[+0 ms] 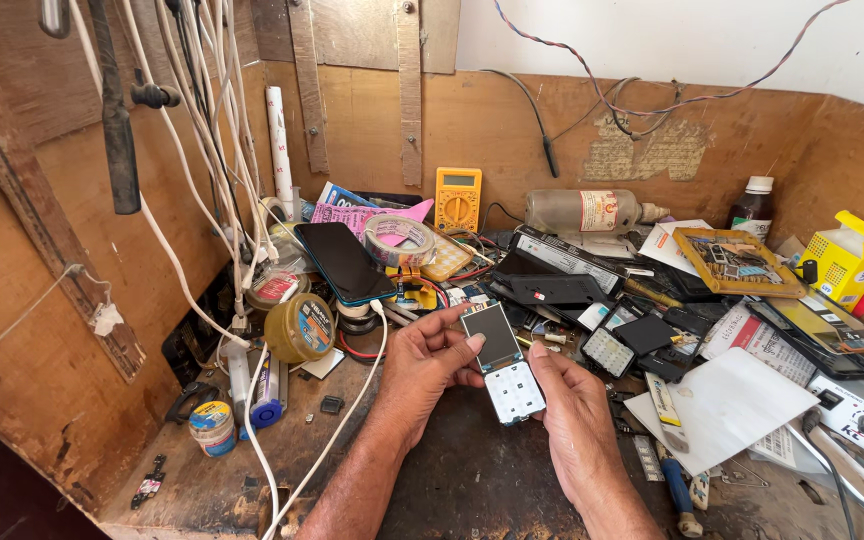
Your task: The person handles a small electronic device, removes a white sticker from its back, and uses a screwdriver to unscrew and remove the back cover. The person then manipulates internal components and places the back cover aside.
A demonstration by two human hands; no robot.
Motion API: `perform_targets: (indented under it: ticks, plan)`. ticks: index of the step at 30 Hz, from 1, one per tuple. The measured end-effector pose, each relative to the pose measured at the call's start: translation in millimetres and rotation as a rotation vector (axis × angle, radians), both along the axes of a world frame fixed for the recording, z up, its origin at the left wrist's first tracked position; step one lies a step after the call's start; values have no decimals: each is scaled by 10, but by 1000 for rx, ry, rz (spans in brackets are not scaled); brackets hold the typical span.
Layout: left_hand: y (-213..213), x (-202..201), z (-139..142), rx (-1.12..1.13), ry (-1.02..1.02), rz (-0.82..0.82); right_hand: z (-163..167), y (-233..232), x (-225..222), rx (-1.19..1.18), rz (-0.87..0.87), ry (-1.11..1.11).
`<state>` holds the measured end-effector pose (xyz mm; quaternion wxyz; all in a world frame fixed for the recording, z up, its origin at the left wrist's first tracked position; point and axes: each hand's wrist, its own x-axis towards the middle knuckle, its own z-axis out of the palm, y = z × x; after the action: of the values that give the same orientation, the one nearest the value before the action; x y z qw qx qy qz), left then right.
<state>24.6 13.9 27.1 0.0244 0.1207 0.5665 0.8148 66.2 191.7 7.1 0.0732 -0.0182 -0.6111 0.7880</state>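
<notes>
Both hands meet over the middle of the cluttered wooden counter [202, 480] and hold a small keypad phone [504, 363] between them — dark blank screen above, pale keypad below. The left hand [424, 368] is curled around the phone's upper left edge, thumb lying along the screen's side; the right hand [567, 405] is closed on the lower right edge beside the keypad. To the left stands a round olive tin [299, 327] with a dark circular label, and nearer the front edge a small jar [213, 424] with a blue and yellow label. A smartphone [343, 262] leans dark-faced behind a roll of clear tape [399, 241]. Against the back wall are a yellow multimeter [458, 199] and a grey bottle [587, 211] lying on its side with a white and red label. At far right sits a yellow box [845, 258] — a white sheet of paper [727, 405] lies nearer.
</notes>
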Motion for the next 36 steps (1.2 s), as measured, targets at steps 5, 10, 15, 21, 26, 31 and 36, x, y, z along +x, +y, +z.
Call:
perform_targets:
  ticks: [5, 10, 15, 21, 26, 31, 36]
  plan:
    - [2, -13, -18, 5, 6, -6, 24, -11, 20, 12, 15, 12]
    - [0, -11, -10, -4, 3, -3, 73, -27, 49, 17, 45, 6]
    - [-6, -13, 0, -17, 9, 1, 90, -28, 49, 64, 48, 4]
    - [-22, -10, -23, 63, -17, -25, 104, -34, 66, 17, 72, 35]
    - [-43, -31, -39, 125, -61, -26, 200, -52, 87, -30, 164, 6]
    - [-17, -85, -50, 121, -91, -41, 272, -46, 101, -112, 219, -9]
    - [11, -158, -16, 121, -104, -93, 281, -23, 109, -237, 302, 1]
